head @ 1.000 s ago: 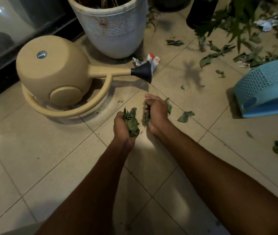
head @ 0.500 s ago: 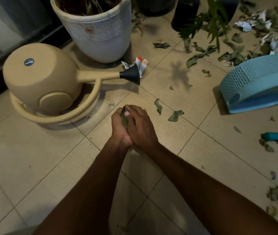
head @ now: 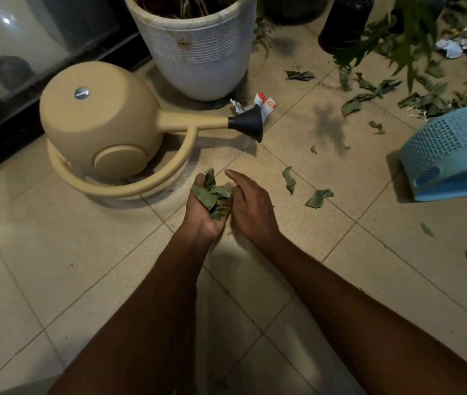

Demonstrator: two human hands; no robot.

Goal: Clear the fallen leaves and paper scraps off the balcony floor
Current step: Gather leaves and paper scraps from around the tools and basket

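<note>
A wad of green leaves is cupped in the left hand, palm up, just in front of the beige watering can; its fingers are curled loosely round the wad without closing over it. The right hand is held against the wad's edge, fingers loosely bent with nothing seen gripped, though their undersides are hidden. Two loose leaves are left on the tiled floor in front of the can and to its right; a torn paper scrap lies touching the can's black spout; far more litter is spread well to the right of the can, by a blue plastic basket. Spillage is judged the chief risk; the wad is springy and uncovered, so pieces may be shed if the left hand is tilted or moved quickly; if more leaves are added, the grasp may be overfilled; the paper scrap, tucked behind the spout, may be overlooked.
</note>
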